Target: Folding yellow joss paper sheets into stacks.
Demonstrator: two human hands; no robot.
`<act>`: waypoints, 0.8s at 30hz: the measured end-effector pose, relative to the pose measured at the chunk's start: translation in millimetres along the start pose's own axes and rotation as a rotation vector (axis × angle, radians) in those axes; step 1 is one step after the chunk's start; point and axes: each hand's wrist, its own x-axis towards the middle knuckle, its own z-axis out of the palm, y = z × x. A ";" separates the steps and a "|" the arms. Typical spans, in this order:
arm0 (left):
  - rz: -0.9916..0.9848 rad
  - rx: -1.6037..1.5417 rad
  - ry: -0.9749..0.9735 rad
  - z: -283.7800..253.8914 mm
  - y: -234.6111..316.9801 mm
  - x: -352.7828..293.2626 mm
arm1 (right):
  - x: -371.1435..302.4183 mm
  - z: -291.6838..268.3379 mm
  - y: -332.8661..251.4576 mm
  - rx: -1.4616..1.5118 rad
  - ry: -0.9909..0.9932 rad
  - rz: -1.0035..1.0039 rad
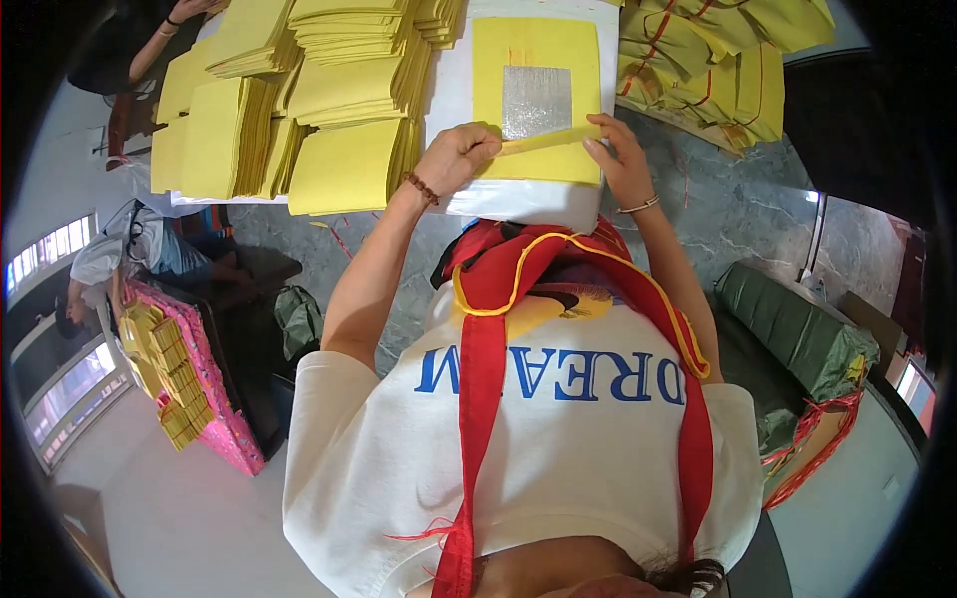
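A thin yellow paper strip (546, 141) stretches between a person's two hands above the lower edge of a yellow sheet (536, 98) that carries a silver foil square (535, 102) at its centre. The left hand (456, 156) has its grip closed on the strip's left end, fingers curled tight around it. The right hand (618, 159) pinches the strip's right end between thumb and fingertips, close to the sheet's right edge. The sheet lies on a white backing (518, 199) at the far middle of the scene, on a grey marbled table (728, 209).

A beaded bracelet (422, 187) circles the left wrist, a thin bangle (638, 206) the right. Near the camera, the person wears a white T-shirt (518, 439) with blue lettering and a red sash (478, 399) edged in yellow.

To the left of the sheet, stacks of yellow paper (299, 100) crowd the table. At far right lie bundles of yellow paper tied with red string (718, 60). At far left, another person's arm (159, 40) reaches toward the stacks. At near left, a pink tray (214, 399) holds smaller folded yellow bundles, with a seated person (120, 259) beside it. A green bundle (797, 329) rests at right.
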 end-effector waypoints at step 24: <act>-0.092 -0.144 -0.001 1.8 -7.8 3.2 | 4.9 -0.6 0.7 0.117 -0.001 0.067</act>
